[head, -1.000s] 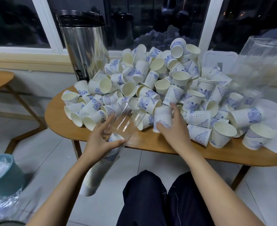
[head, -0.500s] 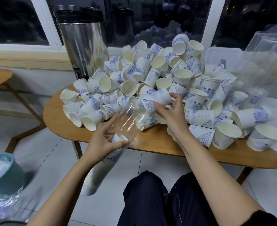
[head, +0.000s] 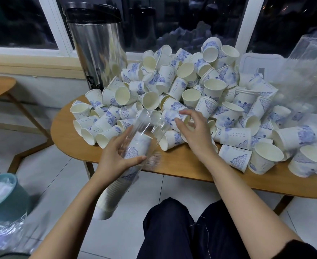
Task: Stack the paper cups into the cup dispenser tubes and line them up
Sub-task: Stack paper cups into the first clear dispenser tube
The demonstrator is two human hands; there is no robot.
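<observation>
wooden table (head: 180, 166) heaped with cups (head: 188, 70) — left hand (head: 114, 158) grips tube (head: 148, 126), right hand (head: 197, 136) spread loose.

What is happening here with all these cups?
A seated person is packing paper cups into a clear tube. The left hand grips the tube, which holds a stack of cups. The right hand, fingers relaxed, reaches over the loose pile of cups on the wooden table.

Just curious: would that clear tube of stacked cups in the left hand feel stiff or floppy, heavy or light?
Likely light: the left hand alone holds the clear tube tilted. Its filled lower part is probably stiff, packed with nested paper cups; the empty top looks thin, perhaps crushable.
</observation>
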